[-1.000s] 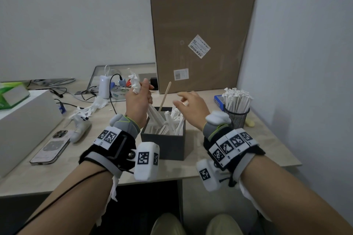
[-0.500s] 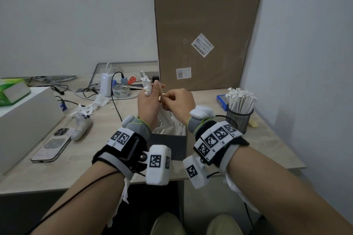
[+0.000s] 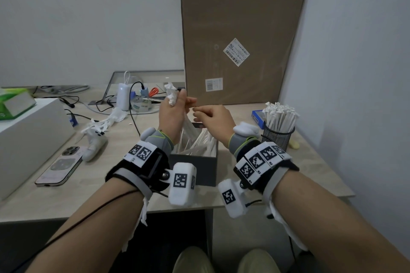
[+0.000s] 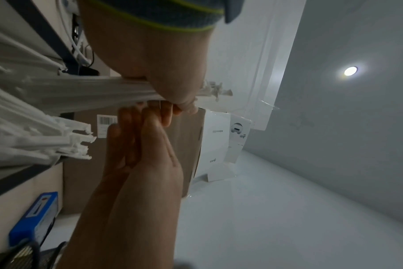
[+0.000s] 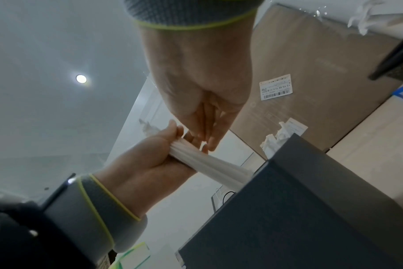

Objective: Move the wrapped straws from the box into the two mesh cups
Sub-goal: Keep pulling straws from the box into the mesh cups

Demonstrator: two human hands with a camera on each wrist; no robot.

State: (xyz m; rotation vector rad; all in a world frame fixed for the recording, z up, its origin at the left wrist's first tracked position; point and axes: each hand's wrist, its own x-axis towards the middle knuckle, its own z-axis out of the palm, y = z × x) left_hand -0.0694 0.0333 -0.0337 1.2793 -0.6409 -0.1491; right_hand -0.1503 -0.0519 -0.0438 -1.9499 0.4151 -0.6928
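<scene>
My left hand (image 3: 177,104) grips a bundle of white wrapped straws (image 3: 171,95) upright above the dark box (image 3: 195,168), which holds many more straws (image 3: 199,144). My right hand (image 3: 197,109) reaches across with fingers straight and together, their tips touching the bundle beside my left fingers. The right wrist view shows the same: right fingers (image 5: 203,132) against the bundle (image 5: 207,162) in the left hand (image 5: 150,160). In the left wrist view the left thumb (image 4: 179,94) clamps the bundle (image 4: 81,89). One mesh cup (image 3: 277,137), packed with straws, stands right of the box. A second cup is not clearly visible.
A tall cardboard carton (image 3: 239,40) stands behind the box against the wall. A blue packet (image 3: 257,117) lies beside the cup. On the left are a phone (image 3: 58,168), a white controller (image 3: 94,144), cables, a charger (image 3: 123,96) and a white case (image 3: 26,139). The table's front edge is near my wrists.
My right hand moved left from over the box to meet my left hand. The left hand kept its bundle and lifted it slightly.
</scene>
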